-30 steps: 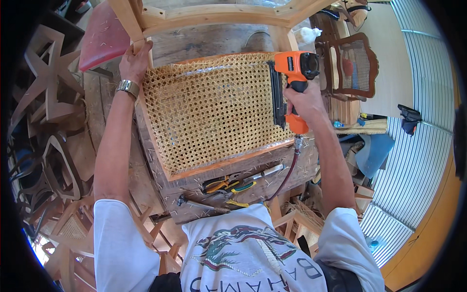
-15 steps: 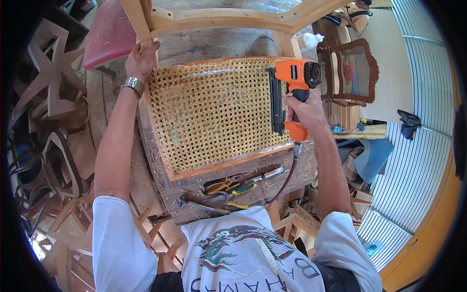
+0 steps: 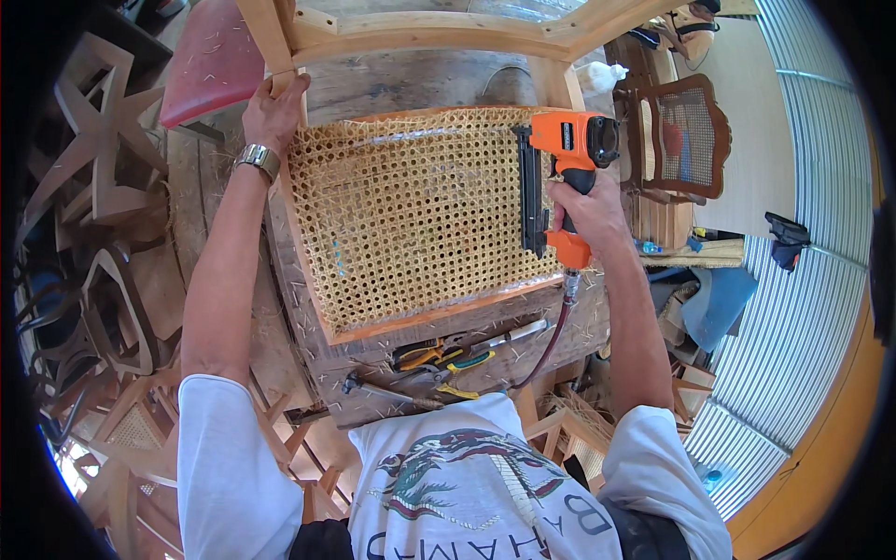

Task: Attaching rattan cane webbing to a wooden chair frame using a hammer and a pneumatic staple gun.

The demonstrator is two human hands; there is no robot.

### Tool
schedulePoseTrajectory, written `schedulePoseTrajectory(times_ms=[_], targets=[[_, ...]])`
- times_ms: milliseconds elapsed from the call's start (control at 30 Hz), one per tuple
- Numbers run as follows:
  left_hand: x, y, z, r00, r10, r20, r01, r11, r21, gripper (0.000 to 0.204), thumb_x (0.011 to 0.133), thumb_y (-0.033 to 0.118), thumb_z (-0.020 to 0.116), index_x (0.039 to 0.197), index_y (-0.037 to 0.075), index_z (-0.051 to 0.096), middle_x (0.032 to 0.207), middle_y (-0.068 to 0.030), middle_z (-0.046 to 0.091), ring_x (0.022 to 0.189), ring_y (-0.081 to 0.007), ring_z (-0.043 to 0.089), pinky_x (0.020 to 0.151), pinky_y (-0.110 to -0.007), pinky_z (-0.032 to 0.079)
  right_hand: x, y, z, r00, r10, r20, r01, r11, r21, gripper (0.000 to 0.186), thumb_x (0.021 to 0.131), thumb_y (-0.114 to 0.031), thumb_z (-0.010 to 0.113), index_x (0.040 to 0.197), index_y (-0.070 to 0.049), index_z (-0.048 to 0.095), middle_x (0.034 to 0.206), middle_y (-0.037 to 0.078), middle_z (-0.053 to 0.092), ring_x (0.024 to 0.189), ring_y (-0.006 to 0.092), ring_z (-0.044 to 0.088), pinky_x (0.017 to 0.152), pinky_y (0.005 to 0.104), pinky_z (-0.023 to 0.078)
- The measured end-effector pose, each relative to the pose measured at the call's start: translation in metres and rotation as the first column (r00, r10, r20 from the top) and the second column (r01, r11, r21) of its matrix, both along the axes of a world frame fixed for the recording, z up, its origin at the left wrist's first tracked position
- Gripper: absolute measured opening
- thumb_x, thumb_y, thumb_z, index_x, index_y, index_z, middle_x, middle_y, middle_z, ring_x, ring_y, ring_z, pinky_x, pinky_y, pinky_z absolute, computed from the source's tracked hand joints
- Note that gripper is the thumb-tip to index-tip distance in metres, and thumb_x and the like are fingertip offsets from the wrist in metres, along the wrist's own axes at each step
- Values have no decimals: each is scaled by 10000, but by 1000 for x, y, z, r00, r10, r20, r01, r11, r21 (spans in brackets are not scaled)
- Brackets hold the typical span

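A woven cane panel (image 3: 415, 215) stretches across a light wooden chair frame (image 3: 439, 39) that lies on the workbench. My right hand (image 3: 595, 210) is wrapped round the handle of an orange and black pneumatic stapler (image 3: 571, 140). Its black magazine stands along the right edge of the cane, and a dark red air hose (image 3: 553, 341) runs from its base toward me. My left hand (image 3: 273, 114) grips the frame at its far left corner, fingers curled over the wood. A metal watch is on that wrist.
Pliers (image 3: 420, 355), a hammer (image 3: 383, 390) and a chisel-like tool (image 3: 513, 333) lie on the bench (image 3: 355, 369) near me. A red padded seat (image 3: 213, 61) is at far left. Chair parts (image 3: 112, 140) crowd the left. A cane-backed chair (image 3: 686, 135) and another person (image 3: 691, 35) are at right.
Almost nothing differs. The view has shifted slightly, and both hands keep their grip on the frame and the stapler.
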State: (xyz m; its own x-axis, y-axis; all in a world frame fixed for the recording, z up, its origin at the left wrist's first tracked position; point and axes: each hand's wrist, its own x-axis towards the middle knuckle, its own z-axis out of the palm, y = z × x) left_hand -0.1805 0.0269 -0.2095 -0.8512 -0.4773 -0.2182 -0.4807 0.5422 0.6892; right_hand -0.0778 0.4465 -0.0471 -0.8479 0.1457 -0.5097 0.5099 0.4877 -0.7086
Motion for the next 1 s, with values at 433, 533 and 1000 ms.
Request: schedulePoseTrajectory(times_ms=[433, 533, 1000], targets=[[3, 0, 5, 999, -46, 4, 45, 990, 135, 1082, 826, 700, 746, 1536, -87, 532, 1515, -299, 610, 1418, -383, 597, 1179, -385, 437, -3, -19, 6, 998, 41, 44, -48, 988, 150, 107, 922, -130, 697, 925, -31, 660, 638, 27, 637, 563, 131, 654, 532, 319, 495], [3, -1, 9, 1000, -22, 17, 20, 992, 123, 1094, 820, 720, 734, 1536, -83, 535, 1502, -294, 622, 1408, -376, 608, 1175, -382, 443, 0, -16, 7, 998, 56, -10, -56, 997, 57, 118, 916, -139, 704, 920, -34, 651, 643, 22, 629, 562, 129, 648, 521, 313, 493], [1, -1, 6, 996, -58, 64, 55, 997, 48, 1111, 815, 786, 689, 1554, -30, 541, 1503, -300, 616, 1408, -400, 600, 1173, -397, 446, -1, -17, -1, 999, 50, 2, -50, 997, 62, 121, 936, -143, 707, 941, -35, 652, 660, 23, 638, 564, 127, 651, 502, 304, 491]])
